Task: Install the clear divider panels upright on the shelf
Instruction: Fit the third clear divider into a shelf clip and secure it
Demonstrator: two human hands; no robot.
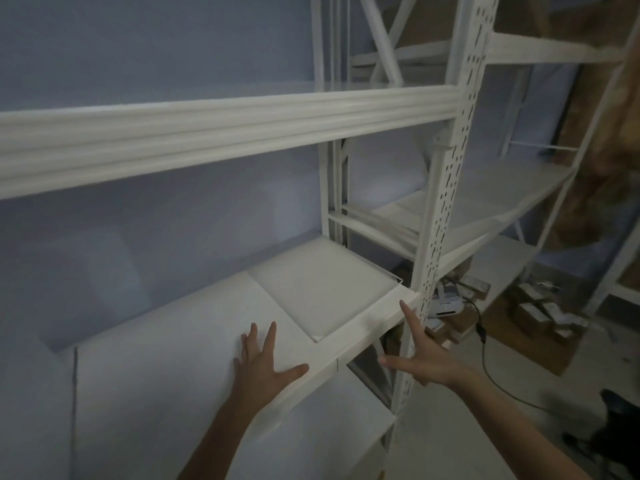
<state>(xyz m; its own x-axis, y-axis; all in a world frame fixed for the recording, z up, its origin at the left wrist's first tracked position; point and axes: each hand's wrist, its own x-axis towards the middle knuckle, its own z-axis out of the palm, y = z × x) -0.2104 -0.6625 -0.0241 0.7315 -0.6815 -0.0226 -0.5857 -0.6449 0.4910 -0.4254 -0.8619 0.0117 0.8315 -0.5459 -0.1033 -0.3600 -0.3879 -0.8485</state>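
A clear divider panel [325, 289] lies flat on the right end of the white shelf [166, 358], its near corner close to the shelf's front edge. My left hand [263, 365] rests palm down on the shelf just left of the panel, fingers spread, holding nothing. My right hand [422, 355] hovers in front of the shelf's front edge beside the perforated upright post [446, 188], fingers apart, index finger pointing up at the shelf's right corner. More clear panels seem to stand upright against the rear frame [334, 188], hard to make out.
A thick white beam [207, 133] crosses above the shelf. A second rack [485, 202] stands to the right. Cardboard boxes [533, 313] and a white device with a black cable [446, 306] lie on the floor beyond the post. A dark object [620, 427] sits at the lower right.
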